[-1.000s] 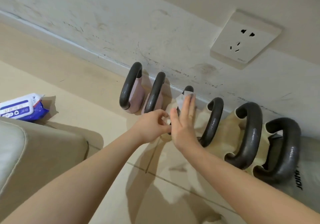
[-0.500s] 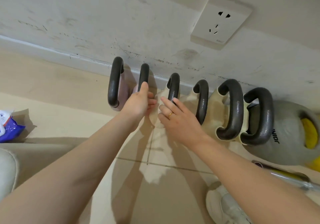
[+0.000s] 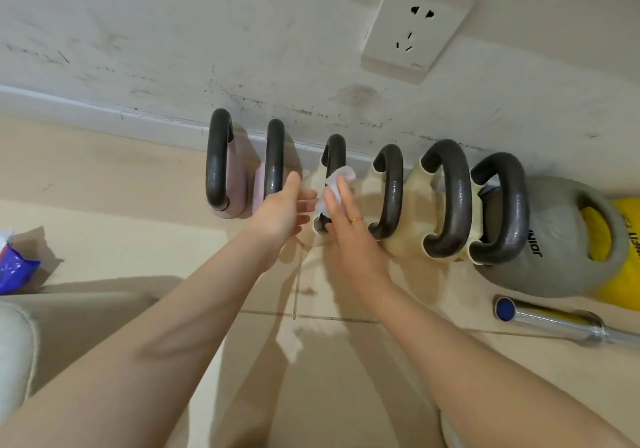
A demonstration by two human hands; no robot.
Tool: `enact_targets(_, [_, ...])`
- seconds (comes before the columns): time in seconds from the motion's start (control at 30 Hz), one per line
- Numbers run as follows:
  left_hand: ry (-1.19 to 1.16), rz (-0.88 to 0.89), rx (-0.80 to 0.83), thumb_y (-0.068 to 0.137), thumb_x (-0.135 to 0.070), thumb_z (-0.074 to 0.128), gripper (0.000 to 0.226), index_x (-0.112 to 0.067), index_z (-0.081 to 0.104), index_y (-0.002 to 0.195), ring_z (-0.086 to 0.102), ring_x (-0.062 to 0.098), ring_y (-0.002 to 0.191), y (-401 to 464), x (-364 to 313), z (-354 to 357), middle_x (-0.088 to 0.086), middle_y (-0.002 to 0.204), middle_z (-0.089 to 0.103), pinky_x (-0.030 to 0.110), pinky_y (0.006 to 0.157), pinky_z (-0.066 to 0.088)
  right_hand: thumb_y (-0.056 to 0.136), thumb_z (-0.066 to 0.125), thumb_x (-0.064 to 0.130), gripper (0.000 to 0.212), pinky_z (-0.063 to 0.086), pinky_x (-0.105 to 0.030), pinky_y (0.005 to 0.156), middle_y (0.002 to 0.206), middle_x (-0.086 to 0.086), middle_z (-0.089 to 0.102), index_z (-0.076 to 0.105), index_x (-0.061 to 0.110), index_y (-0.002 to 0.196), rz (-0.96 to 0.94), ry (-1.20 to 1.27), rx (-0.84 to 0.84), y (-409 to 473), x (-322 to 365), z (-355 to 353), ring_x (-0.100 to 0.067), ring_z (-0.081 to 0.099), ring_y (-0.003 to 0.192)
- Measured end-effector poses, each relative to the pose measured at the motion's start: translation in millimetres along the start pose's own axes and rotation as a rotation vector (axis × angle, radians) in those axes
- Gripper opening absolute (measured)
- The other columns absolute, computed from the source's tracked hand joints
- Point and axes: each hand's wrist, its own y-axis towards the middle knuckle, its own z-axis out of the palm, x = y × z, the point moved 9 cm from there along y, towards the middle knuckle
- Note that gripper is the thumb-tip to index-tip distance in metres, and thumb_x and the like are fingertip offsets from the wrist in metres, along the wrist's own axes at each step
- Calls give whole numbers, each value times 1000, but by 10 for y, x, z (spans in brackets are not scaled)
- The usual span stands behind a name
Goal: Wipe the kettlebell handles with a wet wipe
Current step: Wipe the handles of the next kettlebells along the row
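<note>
Several kettlebells with dark handles stand in a row along the wall. The third handle (image 3: 334,151) from the left has a white wet wipe (image 3: 334,181) pressed around it by my right hand (image 3: 343,219), whose fingers lie over the wipe. My left hand (image 3: 282,210) is just left of that handle, beside the second handle (image 3: 274,156), fingers spread, holding nothing that I can see. The first handle (image 3: 217,156) sits on a pink bell. Further right are the fourth handle (image 3: 391,191), fifth handle (image 3: 452,198) and sixth handle (image 3: 509,205).
A blue wet wipe pack (image 3: 14,264) lies at the left edge on the floor. A grey and yellow kettlebell (image 3: 568,239) and a chrome bar (image 3: 554,323) lie at the right. A wall socket (image 3: 415,25) is above. A pale cushion (image 3: 14,350) sits lower left.
My right hand has slid up the third handle with the wipe now showing around it. My left hand has shifted off the second handle toward the third.
</note>
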Motion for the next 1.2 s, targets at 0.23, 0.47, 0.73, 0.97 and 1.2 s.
enact_targets(0.23, [98,98,6,85,-52,34,40,-34,69,85,55,14,117,15,-12,57,-3,119,66,39,111,33,99,31,33,29,30,-16,98,120,19,47,38,31,127,463,724,-88,-74,-168,321,9,42,114])
enact_targets(0.47, [103,112,-144,88,-40,46,35,-24,71,70,63,23,94,144,-103,-27,0,93,73,40,99,46,101,28,32,50,12,-19,111,139,38,9,0,45,140,413,976,-7,-197,24,359,12,13,134])
enact_targets(0.73, [93,144,-150,90,-36,46,43,-3,70,74,69,16,72,277,-126,-24,5,78,73,26,75,54,101,30,19,55,10,-20,113,145,32,11,4,44,142,454,1036,15,-279,-150,502,15,14,132])
enact_targets(0.97, [51,151,-107,95,-36,39,44,-8,63,71,58,10,58,369,-133,35,-8,54,60,29,67,51,93,28,25,52,3,-24,116,153,11,11,23,18,144,109,524,-106,207,43,40,-2,0,142])
enact_targets(1.2, [-66,84,-101,98,-44,26,50,-12,65,104,66,18,82,411,-184,162,7,90,70,26,66,52,93,18,34,54,2,-24,113,138,0,52,59,14,122,37,220,-36,857,-114,-300,-13,24,141])
